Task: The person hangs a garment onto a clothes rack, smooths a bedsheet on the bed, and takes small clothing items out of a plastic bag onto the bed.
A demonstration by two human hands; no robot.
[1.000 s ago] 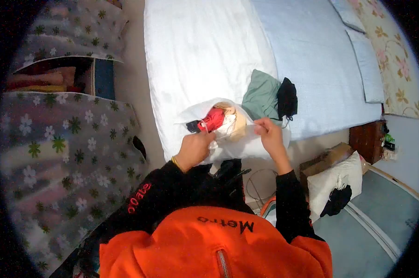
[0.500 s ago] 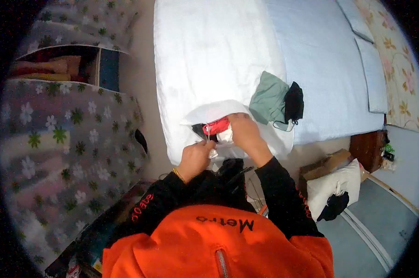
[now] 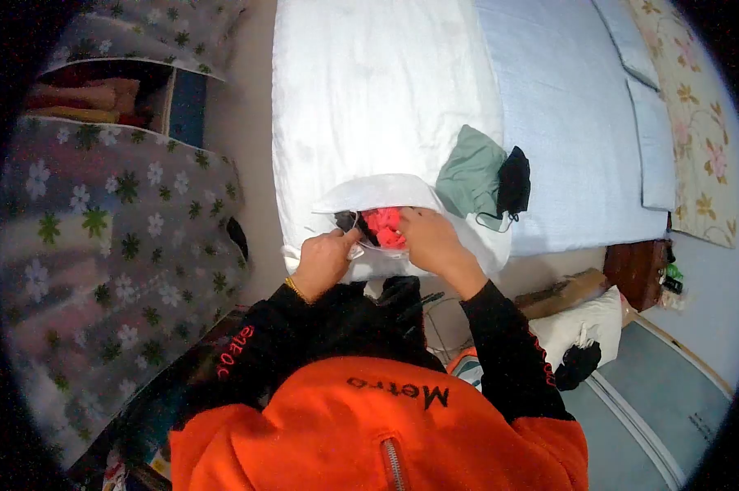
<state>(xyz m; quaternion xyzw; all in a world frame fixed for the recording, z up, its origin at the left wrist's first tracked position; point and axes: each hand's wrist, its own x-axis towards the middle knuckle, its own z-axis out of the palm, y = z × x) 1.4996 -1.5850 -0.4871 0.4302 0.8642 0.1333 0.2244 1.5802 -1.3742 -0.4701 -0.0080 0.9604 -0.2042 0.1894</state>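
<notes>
A white cloth bag (image 3: 375, 195) with a drawstring lies at the near end of the bed, its mouth spread wide. Bright red crumpled cloth (image 3: 383, 227) shows inside, with dark items (image 3: 347, 222) beside it at the left. My left hand (image 3: 323, 260) pinches the bag's left edge near its cord. At the opening's right side, my right hand (image 3: 435, 243) has its fingers curled against the red cloth, tips partly hidden. Just beyond it lies a grey-green drawstring pouch (image 3: 471, 173), with a black pouch (image 3: 514, 182) touching its right side.
The white bed cover (image 3: 377, 90) adjoins a light blue one (image 3: 561, 123) on the right. A flower-patterned cover (image 3: 99, 270) hangs over shelving at left. Down on the right are a cardboard box (image 3: 570, 295), a white pillow-like bag (image 3: 586, 327) and a grey case (image 3: 672, 385).
The bag's mouth shows more of the red cloth. My right hand has come slightly down from the far rim, against the red cloth. My left hand has shifted a little left and up.
</notes>
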